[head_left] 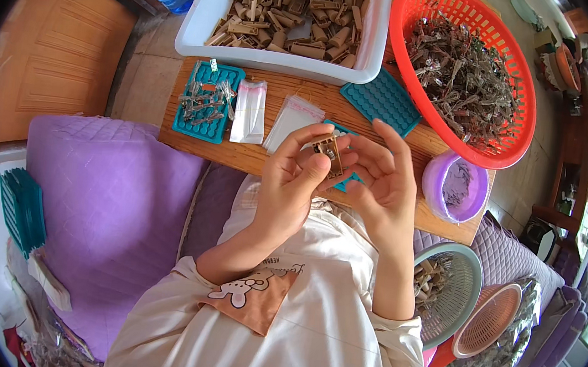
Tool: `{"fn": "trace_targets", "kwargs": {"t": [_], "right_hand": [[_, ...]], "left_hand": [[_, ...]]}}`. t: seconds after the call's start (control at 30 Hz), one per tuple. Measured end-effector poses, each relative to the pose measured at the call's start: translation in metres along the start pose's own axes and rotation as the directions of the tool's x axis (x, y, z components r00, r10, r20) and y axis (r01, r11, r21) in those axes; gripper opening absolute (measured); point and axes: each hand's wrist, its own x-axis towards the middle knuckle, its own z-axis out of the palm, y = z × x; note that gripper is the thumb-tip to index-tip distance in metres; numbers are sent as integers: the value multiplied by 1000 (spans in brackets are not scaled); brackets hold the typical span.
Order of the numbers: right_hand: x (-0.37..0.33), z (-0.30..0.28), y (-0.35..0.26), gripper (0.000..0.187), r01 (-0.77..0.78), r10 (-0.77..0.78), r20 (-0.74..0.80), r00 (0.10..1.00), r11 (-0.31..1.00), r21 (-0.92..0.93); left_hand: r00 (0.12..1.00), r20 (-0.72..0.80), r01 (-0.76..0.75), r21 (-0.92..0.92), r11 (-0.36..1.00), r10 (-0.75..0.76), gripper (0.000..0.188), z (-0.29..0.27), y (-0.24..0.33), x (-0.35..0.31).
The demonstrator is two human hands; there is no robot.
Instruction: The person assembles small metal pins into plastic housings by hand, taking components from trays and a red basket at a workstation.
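My left hand (292, 185) grips a small tan plastic housing (328, 149) between thumb and fingers, above the near edge of the table. The inside of the housing faces up, with small metal bits in it too fine to make out. Close beside it on the right, my right hand (387, 197) has its thumb and fingers apart. Some of its fingertips reach the housing's side; whether they touch it is unclear. Beneath the hands, a teal tray (348, 182) is mostly hidden.
A white bin (278, 61) of tan housings stands at the back, with a red basket (402, 59) of metal parts to its right. Teal trays (228, 73) (383, 101), clear plastic bags (250, 113) and a purple tub (435, 188) share the wooden table (440, 224). Baskets (474, 274) sit at lower right.
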Motion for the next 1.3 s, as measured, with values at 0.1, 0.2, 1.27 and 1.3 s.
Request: {"fn": "trace_targets", "kwargs": {"t": [0.1,0.2,1.27,1.3], "right_hand": [[4,5,6,52,-15,9,-36,999,986,-167],[9,8,13,44,38,-57,-42,998,932,-361],[33,-47,78,23,263,-381,163,910,228,-937],[33,-46,79,23,265,-381,164,910,229,-937]], "left_hand": [[998,11,-64,106,992,63,32,0,-5,-3],[988,35,-154,180,972,150,29,-2,-12,-3],[939,-35,343,77,936,-341,45,-54,0,-12],[940,-36,342,77,937,-340,45,-55,-1,-12]]}}
